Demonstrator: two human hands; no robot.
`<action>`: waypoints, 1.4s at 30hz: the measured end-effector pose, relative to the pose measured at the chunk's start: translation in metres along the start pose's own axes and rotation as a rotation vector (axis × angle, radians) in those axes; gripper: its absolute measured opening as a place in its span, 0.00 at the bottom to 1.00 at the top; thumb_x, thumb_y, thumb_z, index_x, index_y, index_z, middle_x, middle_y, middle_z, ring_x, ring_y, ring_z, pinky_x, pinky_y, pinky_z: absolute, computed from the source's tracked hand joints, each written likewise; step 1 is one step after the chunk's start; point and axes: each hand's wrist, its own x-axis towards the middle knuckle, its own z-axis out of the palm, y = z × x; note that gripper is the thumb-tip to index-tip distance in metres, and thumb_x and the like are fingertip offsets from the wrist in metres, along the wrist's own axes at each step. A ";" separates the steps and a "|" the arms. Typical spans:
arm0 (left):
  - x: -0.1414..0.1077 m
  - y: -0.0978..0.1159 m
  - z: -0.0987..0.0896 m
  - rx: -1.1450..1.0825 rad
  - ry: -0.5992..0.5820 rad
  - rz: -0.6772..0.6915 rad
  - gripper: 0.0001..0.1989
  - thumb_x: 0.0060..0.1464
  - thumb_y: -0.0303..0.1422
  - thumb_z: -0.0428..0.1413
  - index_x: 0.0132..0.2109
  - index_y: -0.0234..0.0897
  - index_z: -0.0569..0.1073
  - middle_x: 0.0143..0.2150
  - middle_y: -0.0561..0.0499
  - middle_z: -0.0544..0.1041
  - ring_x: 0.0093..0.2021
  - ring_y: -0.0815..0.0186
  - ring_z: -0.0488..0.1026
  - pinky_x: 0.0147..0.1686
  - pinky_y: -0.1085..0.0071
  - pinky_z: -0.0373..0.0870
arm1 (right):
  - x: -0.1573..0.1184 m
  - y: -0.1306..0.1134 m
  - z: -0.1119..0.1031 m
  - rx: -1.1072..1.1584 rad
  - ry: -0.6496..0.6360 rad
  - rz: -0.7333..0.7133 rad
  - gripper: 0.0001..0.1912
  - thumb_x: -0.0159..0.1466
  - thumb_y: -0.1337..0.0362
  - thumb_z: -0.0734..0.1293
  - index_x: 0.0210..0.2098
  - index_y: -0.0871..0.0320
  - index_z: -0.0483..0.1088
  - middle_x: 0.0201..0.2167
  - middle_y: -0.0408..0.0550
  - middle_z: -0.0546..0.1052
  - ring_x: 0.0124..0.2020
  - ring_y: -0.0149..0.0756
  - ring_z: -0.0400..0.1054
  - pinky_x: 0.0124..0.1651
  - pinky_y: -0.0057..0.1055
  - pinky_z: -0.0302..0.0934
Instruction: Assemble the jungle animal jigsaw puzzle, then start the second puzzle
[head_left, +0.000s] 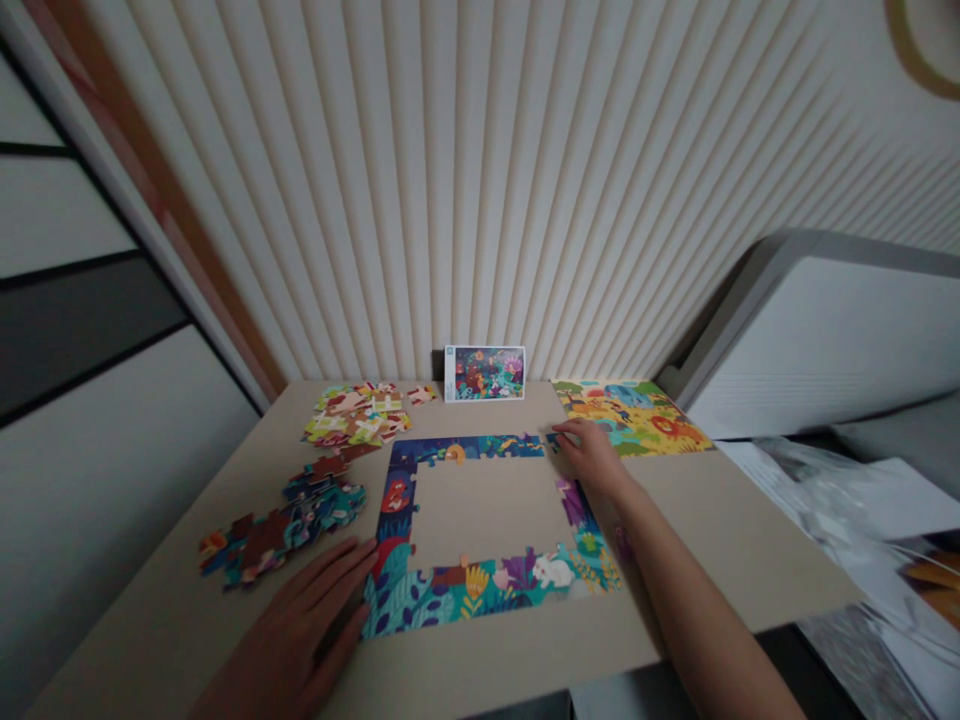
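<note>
A puzzle frame of joined edge pieces lies on the table, its middle showing bare tabletop. At its upper right corner, my right hand has its fingers closed on a small dark blue puzzle piece, just right of the top row. My left hand lies flat with fingers stretched, its fingertips at the frame's lower left edge, holding nothing. Left of the frame is a heap of dark loose pieces. A purple piece lies beside my right forearm, partly hidden.
A picture card stands at the table's back against the pleated wall. Pink and green loose pieces are piled at the back left. A yellow animal puzzle lies at the back right. Papers and clear plastic lie beyond the right edge.
</note>
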 end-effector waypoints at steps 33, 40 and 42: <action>0.199 0.025 0.032 -0.141 -0.162 0.293 0.24 0.71 0.37 0.46 0.70 0.40 0.65 0.71 0.41 0.66 0.70 0.52 0.63 0.69 0.51 0.61 | -0.002 -0.019 0.012 0.042 -0.181 -0.203 0.22 0.69 0.59 0.68 0.62 0.53 0.73 0.59 0.54 0.77 0.62 0.47 0.68 0.67 0.45 0.57; 0.205 0.014 0.069 -0.225 -0.189 0.290 0.25 0.74 0.40 0.42 0.72 0.44 0.63 0.74 0.45 0.62 0.74 0.55 0.57 0.72 0.52 0.54 | -0.001 -0.028 0.016 0.035 -0.192 -0.138 0.21 0.69 0.62 0.66 0.61 0.53 0.74 0.58 0.53 0.78 0.60 0.45 0.70 0.66 0.43 0.59; 0.204 0.013 0.068 -0.233 -0.201 0.293 0.25 0.74 0.40 0.42 0.72 0.43 0.63 0.74 0.44 0.62 0.74 0.55 0.57 0.72 0.52 0.54 | -0.001 -0.031 0.018 0.031 -0.191 -0.114 0.21 0.69 0.62 0.66 0.61 0.54 0.74 0.58 0.53 0.78 0.60 0.45 0.70 0.66 0.43 0.59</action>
